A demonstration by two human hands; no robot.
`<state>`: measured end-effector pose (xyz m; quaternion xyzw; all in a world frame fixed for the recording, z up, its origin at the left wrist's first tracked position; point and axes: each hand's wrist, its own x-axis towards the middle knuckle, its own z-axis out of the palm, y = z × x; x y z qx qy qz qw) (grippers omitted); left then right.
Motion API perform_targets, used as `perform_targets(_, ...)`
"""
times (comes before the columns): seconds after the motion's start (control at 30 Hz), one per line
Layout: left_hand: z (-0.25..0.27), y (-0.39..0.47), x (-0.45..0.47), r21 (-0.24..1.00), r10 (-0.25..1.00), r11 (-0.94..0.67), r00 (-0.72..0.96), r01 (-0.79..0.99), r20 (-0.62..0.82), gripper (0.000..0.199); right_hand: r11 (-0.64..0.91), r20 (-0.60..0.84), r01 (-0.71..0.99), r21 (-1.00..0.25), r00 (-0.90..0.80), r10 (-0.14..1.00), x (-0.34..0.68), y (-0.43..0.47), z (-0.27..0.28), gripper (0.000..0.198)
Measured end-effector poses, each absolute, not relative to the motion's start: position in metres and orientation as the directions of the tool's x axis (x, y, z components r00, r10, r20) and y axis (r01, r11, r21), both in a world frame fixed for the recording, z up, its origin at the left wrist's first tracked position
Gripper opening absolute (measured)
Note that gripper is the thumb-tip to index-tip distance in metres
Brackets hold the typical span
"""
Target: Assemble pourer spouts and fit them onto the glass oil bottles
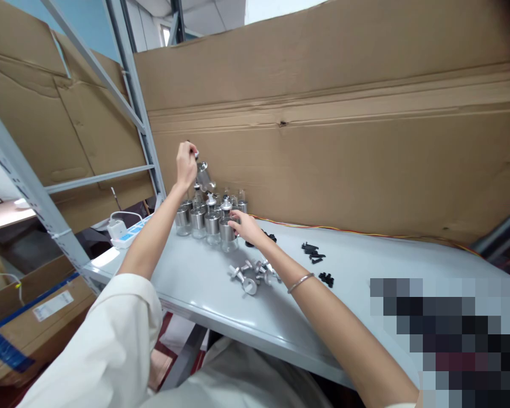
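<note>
While bottles (212,222) cluster, fittings (249,286) — nearer front edge (255,339)

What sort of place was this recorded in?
Probably a makeshift assembly workspace, perhaps in a workshop. A metal-framed table backed by cardboard holds clustered glass-and-metal containers, with loose metal pieces and small black parts in separate piles.
</note>
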<state>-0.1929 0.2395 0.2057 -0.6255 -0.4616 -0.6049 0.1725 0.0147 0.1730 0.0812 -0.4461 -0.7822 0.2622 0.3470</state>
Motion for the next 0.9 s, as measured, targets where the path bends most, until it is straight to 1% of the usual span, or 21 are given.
perform_targets(0.07,0.214,0.216,-0.189,0.312,0.252,-0.546,-0.202,0.777,0.946,0.027,0.471,0.315,0.516,-0.716,-0.363,0.877,0.014,0.173,0.082,0.034)
perform_targets(0.13,0.216,0.194,-0.185,0.278,0.189,-0.569,-0.207,0.774,0.960,0.026,0.476,0.320,0.517,-0.711,-0.365,0.874,0.014,0.173,0.081,0.034)
perform_targets(0.17,0.215,0.184,-0.184,0.263,0.178,-0.576,-0.195,0.774,0.964,0.026,0.478,0.323,0.518,-0.710,-0.365,0.873,0.014,0.173,0.081,0.034)
perform_targets(0.27,0.202,0.165,-0.183,0.231,0.213,-0.581,-0.129,0.780,0.969,0.023,0.481,0.329,0.520,-0.706,-0.361,0.873,0.015,0.173,0.080,0.035)
perform_targets(0.37,0.176,0.165,-0.187,0.233,0.332,-0.566,-0.040,0.791,0.942,0.020,0.484,0.335,0.523,-0.702,-0.358,0.872,0.015,0.174,0.079,0.035)
perform_targets(0.43,0.156,0.173,-0.191,0.263,0.405,-0.520,-0.036,0.813,0.914,0.018,0.485,0.337,0.525,-0.700,-0.355,0.872,0.015,0.173,0.078,0.034)
perform_targets(0.63,0.112,0.200,-0.201,0.298,0.357,-0.456,-0.135,0.839,0.924,0.019,0.491,0.349,0.525,-0.695,-0.350,0.869,0.015,0.173,0.077,0.034)
perform_targets(0.9,0.084,0.227,-0.205,0.259,0.399,-0.389,-0.092,0.884,0.913,0.014,0.504,0.355,0.517,-0.691,-0.365,0.861,0.016,0.173,0.077,0.034)
